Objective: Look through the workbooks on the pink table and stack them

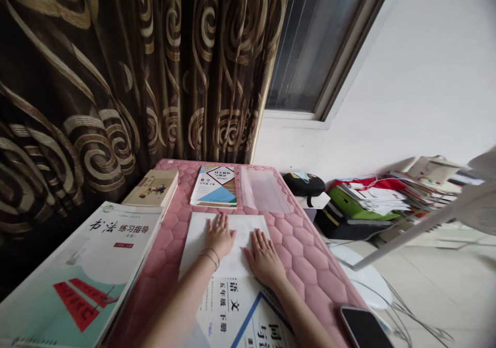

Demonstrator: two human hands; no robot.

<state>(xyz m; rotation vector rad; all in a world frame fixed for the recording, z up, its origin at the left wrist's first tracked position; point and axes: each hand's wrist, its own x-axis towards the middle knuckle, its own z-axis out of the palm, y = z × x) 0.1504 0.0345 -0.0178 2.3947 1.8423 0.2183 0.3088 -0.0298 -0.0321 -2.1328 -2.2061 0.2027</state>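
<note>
My left hand (220, 236) lies flat on the white, blank upper part of an opened book cover (239, 234), fingers spread. A thin bracelet circles that wrist. To its right my right hand (264, 257) also rests flat on the same white sheet, fingers pointing away from me. Nearer to me, the lower part of the cover bears large Chinese print and blue lines, partly hidden by my forearms. Past the hands lie a blue and white math book (214, 187) and a translucent plastic sheet (264, 190).
A stack of large workbooks (104, 250) and a smaller beige book stack (155, 185) stand on the left of the pink quilted surface (306, 265). A phone (364, 327) is at the right edge. Beyond are a fan stand (411, 229), cables, and piled papers (372, 195).
</note>
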